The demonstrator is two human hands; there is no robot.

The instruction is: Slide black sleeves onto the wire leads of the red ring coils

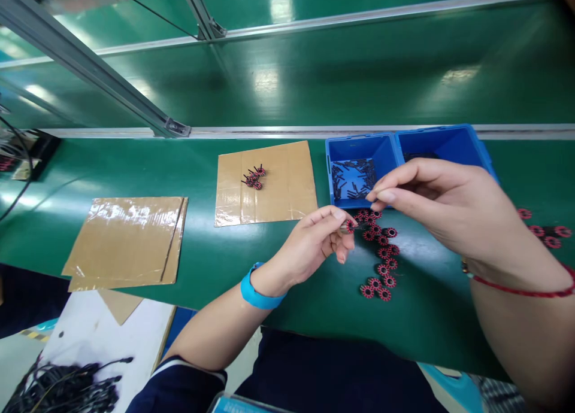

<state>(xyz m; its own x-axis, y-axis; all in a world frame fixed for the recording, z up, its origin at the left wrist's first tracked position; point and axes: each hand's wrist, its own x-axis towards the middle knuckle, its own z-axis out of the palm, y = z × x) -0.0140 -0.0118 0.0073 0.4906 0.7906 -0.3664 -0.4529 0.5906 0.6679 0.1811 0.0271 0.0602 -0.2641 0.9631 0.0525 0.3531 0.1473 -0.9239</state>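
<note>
My left hand, with a blue wristband, pinches a small red-and-black wound stator between thumb and fingers. Just right of it and higher, my right hand has its thumb and index finger closed in a pinch. Whatever may be between those fingertips is too small to make out. They hover by the front edge of a blue bin that holds many short black tubes. Below the hands, several more stators lie loosely on the green table.
A cardboard sheet carries several stators with black tubes on them. Stacked cardboard lies at the left. A second blue bin adjoins the first, partly hidden by my right hand. More stators lie far right. Black cables lie lower left.
</note>
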